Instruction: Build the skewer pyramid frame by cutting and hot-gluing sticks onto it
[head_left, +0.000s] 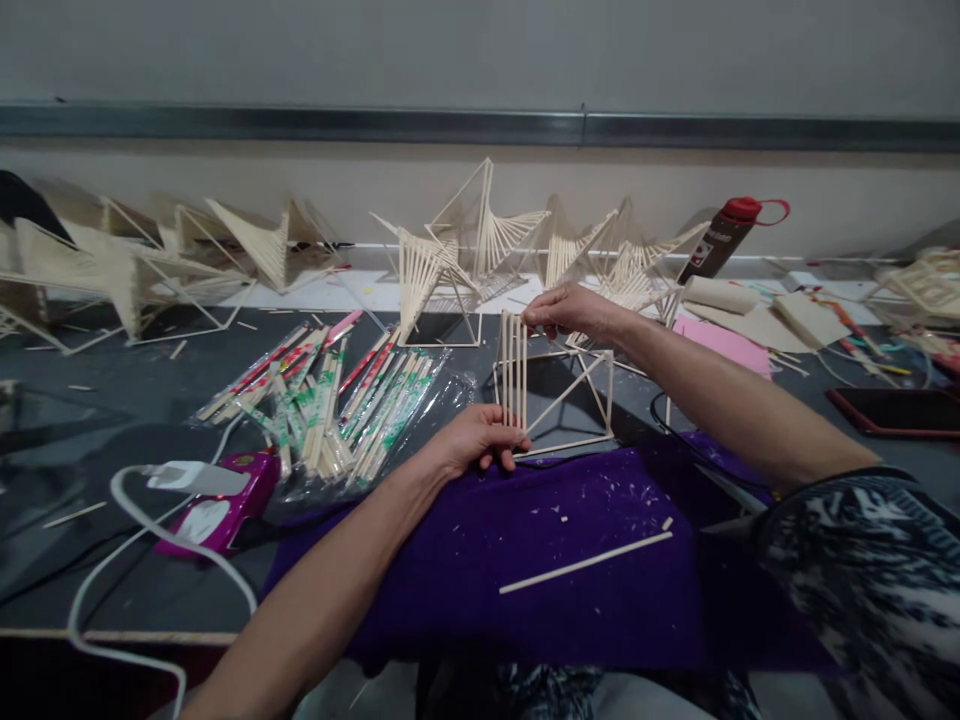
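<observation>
A small frame of thin wooden sticks (574, 438) stands on the table in front of me, with several upright sticks side by side at its left. My left hand (487, 437) is closed at the bottom of those uprights, thumb and fingers pinching the lower end. At their top, my right hand (566, 308) pinches the upper end of a stick; its fingertips are partly hidden. Below the frame, a loose stick (585, 563) lies on a purple cloth (465, 570) among small wood chips.
Bagged chopsticks (390, 410) lie left of the frame. Further left is a pink device (225, 510) with a white cable (161, 525). Finished-looking stick models (431, 275) line the wall. A bottle (720, 240), pink paper (724, 345) and a phone (896, 410) sit at right.
</observation>
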